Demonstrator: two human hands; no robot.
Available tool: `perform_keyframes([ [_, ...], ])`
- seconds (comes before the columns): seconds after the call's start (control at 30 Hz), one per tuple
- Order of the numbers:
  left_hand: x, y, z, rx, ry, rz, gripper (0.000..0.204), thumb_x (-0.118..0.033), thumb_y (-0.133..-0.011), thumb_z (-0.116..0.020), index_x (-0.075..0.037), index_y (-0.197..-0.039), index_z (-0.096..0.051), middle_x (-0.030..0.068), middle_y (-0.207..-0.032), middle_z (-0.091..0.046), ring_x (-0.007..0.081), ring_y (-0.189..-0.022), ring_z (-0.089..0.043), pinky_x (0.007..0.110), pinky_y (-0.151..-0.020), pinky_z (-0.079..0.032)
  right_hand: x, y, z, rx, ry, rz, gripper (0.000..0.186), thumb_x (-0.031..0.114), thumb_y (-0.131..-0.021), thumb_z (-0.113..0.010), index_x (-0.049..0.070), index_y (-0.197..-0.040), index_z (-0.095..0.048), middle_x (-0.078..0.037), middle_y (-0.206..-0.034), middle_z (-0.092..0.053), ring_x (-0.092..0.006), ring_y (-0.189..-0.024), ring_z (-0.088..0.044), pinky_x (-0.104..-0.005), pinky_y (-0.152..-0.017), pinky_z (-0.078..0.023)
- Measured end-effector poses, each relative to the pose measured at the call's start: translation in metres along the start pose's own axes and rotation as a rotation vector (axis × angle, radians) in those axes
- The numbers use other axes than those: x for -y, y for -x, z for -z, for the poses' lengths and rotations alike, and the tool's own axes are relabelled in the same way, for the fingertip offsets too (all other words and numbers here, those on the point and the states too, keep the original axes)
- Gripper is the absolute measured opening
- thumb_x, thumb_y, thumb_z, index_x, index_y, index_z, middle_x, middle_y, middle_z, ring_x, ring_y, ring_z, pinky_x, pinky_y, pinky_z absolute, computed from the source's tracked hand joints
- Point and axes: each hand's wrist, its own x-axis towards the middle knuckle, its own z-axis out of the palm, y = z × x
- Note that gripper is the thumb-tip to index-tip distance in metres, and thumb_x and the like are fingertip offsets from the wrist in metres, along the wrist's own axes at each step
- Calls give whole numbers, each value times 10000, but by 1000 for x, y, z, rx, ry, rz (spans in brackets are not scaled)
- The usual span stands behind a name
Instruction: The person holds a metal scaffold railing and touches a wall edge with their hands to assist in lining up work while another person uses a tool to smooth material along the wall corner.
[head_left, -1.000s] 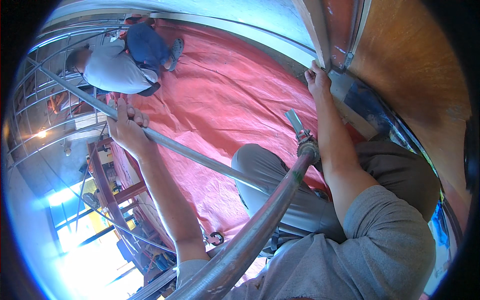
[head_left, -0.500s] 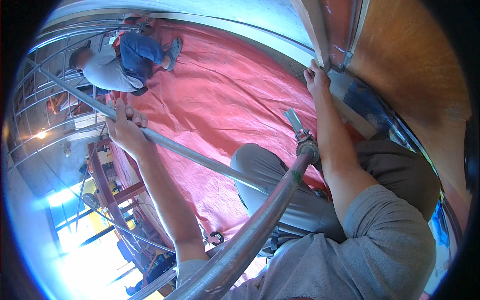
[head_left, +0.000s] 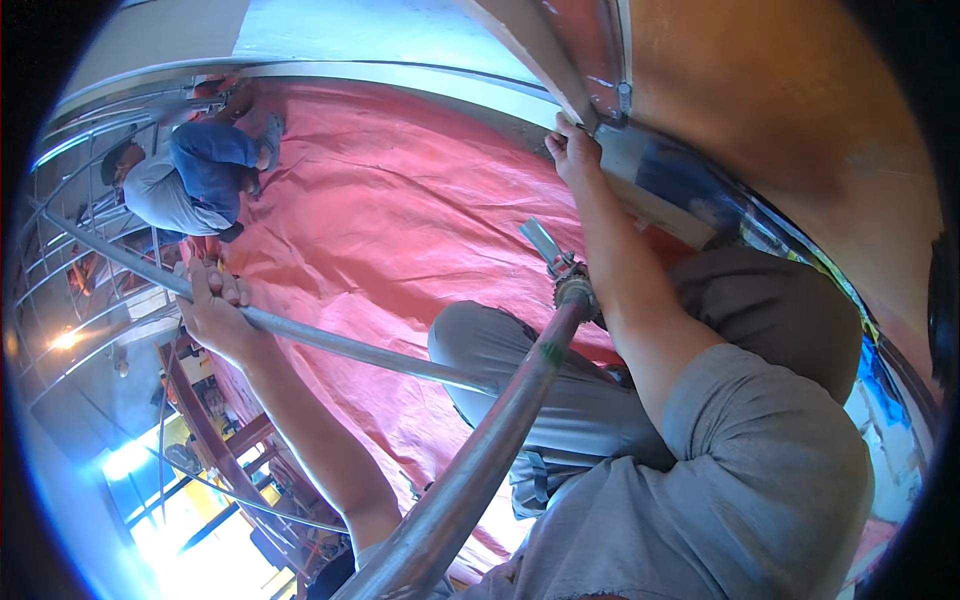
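A red sheet [head_left: 350,200] covers the floor, with creases across its surface. A brown wooden panel [head_left: 760,120] stands at the upper right. A metal frame [head_left: 110,300] of thin bars occupies the left side. A co-worker [head_left: 185,185] in a grey shirt and blue trousers crouches beside the frame, on the edge of the sheet.

A thick pipe [head_left: 470,465] rises diagonally from the lower edge, in front of the wearer's body. A thin pipe [head_left: 360,350] runs from the frame area down to the thick pipe, crossing in front of the wearer's bent knee; whether the two pipes touch cannot be told.

The left hand [head_left: 215,315] grips the thin pipe along its upper part. The right hand [head_left: 575,153] is closed, near the foot of a pale post [head_left: 545,65]; whether it grips anything cannot be told. A metal fitting [head_left: 574,288] sits at the far end of the thick pipe, with a short metal channel [head_left: 541,243] beyond it.
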Motion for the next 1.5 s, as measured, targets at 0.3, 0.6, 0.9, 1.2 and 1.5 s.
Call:
perform_keyframes([
  [0.3,-7,4,-7,-3,-24,-4,91,-109,-991,-593,-42,-985,-533,-20,-668,-443,56,-464,-388,223,-391,-322,1,5,-5,23,14,11,223,87,-850,-802,129,-997,-640,6,-934,-629,-136,-795,-546,-372,-881,-510],
  [0.6,-8,5,-5,3,-15,-5,94,-114,-1000,-586,-44,-976,-528,-21,-675,-442,53,-470,-384,221,-394,-321,1,14,-12,-21,2,30,221,127,-858,-815,129,-997,-644,17,-865,-601,-122,-756,-550,-346,-842,-537],
  [0.9,-8,6,-4,-22,-26,-4,100,-110,-991,-598,-38,-978,-529,-15,-681,-443,56,-473,-388,223,-389,-317,-3,9,-9,-7,-5,25,245,161,-856,-824,129,-1028,-652,12,-883,-593,-135,-775,-553,-373,-875,-547],
  [1.2,-2,1,-4,25,15,-21,111,-97,-987,-609,-56,-1069,-546,-19,-688,-445,54,-482,-405,221,-400,-333,-1,-5,0,14,26,37,258,161,-882,-789,113,-1084,-637,0,-949,-619,-152,-817,-579,-372,-863,-564],
  [1.5,-2,0,0,4,32,-18,151,-97,-995,-601,-47,-1129,-552,-14,-673,-467,53,-470,-425,218,-390,-337,-1,2,-5,4,12,9,199,157,-893,-787,133,-1035,-649,27,-912,-635,-124,-792,-573,-335,-857,-533],
])
